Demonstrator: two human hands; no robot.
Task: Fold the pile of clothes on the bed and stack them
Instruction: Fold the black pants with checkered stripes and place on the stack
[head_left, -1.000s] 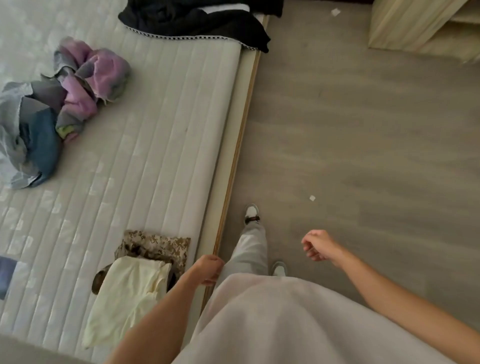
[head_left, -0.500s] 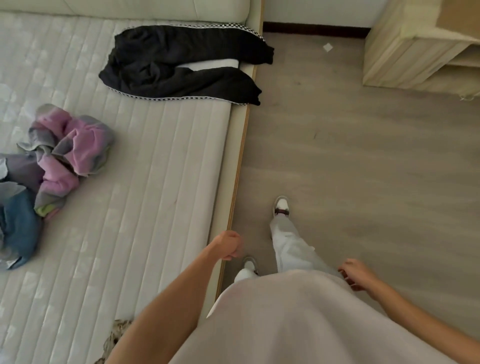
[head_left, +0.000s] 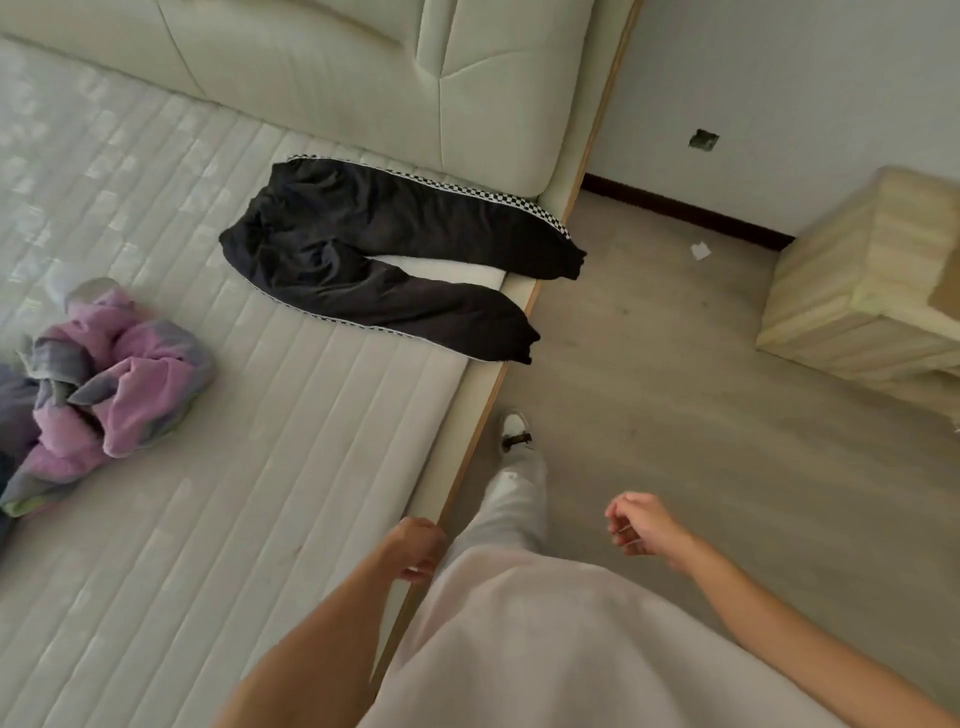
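At the far left of the bed, a crumpled pile of clothes, purple and grey fleece uppermost, is seen lying unfolded on the mattress. Further right, near the headboard, a pair of black trousers with checkered side stripes is spread out, its cuffs hanging over the bed's edge. The left hand is held loosely curled over the bed frame, nothing gripped. The right hand hangs above the floor, fingers relaxed and slightly bent, also empty. The step in hand is judged to be the approach to the next garment. Probably the trousers are to be reached for, pulled flat and their legs laid together before folding.
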